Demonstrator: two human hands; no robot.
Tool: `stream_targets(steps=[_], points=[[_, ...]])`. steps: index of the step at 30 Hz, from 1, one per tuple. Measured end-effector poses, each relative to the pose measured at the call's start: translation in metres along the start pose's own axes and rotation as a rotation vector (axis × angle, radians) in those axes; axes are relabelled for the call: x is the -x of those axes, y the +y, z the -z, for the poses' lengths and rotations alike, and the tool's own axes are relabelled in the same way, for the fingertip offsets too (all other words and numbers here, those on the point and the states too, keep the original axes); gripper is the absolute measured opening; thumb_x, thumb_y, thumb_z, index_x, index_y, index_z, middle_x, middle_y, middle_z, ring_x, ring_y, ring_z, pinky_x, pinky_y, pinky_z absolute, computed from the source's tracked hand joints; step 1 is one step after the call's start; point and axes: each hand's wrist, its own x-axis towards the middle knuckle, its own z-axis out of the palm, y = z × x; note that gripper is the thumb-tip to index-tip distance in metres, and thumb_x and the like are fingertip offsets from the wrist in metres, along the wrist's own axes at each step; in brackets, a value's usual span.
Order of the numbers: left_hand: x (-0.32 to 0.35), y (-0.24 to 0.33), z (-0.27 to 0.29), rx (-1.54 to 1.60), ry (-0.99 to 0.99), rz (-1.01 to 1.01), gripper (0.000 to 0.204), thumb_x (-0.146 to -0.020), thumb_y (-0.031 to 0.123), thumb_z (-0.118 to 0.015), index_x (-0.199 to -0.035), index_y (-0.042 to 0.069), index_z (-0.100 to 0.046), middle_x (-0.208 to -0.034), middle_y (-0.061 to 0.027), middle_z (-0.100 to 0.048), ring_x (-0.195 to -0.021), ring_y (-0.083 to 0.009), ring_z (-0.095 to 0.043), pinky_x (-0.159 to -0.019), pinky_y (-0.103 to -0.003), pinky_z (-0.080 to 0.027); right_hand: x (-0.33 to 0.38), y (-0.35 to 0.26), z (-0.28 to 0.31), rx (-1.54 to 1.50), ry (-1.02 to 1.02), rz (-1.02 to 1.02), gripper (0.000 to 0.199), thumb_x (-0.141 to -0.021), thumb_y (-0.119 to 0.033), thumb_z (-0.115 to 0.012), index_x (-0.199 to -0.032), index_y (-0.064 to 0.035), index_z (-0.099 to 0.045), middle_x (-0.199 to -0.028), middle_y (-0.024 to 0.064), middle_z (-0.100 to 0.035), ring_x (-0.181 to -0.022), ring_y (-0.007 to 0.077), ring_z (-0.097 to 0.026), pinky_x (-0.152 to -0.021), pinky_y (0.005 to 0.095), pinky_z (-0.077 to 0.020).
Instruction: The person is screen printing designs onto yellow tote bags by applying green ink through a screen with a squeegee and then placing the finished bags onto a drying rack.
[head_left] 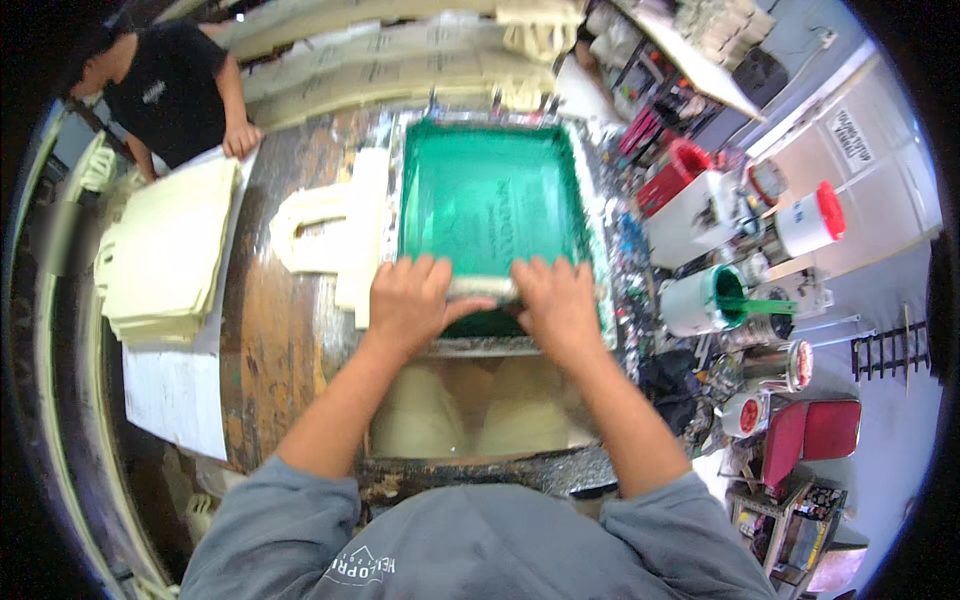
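Both hands hold a squeegee [482, 287] crosswise over the near end of a screen-printing frame [397, 205]. My left hand [410, 300] has its fingers curled over the left part of the bar, its thumb stretched inward along it. Around the right part my right hand [556, 298] is closed in the same way. The squeegee's blade is hidden below the hands. Green ink [480, 185] covers the mesh, and faint lettering shows through it. From under the frame's left side sticks out a cream bag [365, 225] with a looped handle.
A stack of cream bags [165, 245] lies at the left on a white board [175, 400]. Beyond it stands another person [170, 90], one hand at the stack. To the right are a green-ink tub [690, 303], a red tub [680, 172], several other containers and a red chair [830, 430].
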Motion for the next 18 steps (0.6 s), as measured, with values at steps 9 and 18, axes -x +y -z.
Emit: stream_targets(steps=[9,18], points=[[0.053,-0.012,0.056,0.124,0.226,0.149,0.081,-0.071,0.066,-0.087,-0.12,0.005,-0.067,-0.108,-0.0123,-0.062,-0.105,-0.0351,-0.057,-0.092,-0.052,-0.04,0.011,-0.014,0.0,-0.167,0.184,-0.026,0.029,-0.091,-0.015,-0.067,-0.12,-0.0187,-0.065,-0.101,0.007,-0.066,-0.106,0.0292,-0.064,-0.101,0.0573,-0.0382],[0.122,-0.021,0.039,0.324,0.071,0.51,0.071,-0.064,0.048,-0.097,-0.118,0.007,-0.077,-0.108,-0.0083,-0.068,-0.103,-0.0278,-0.06,-0.093,-0.044,-0.041,0.025,-0.022,0.07,-0.13,0.3,-0.022,0.05,-0.081,-0.047,-0.082,-0.118,-0.0162,-0.069,-0.103,0.0056,-0.061,-0.104,0.0267,-0.06,-0.103,0.0557,-0.0314]])
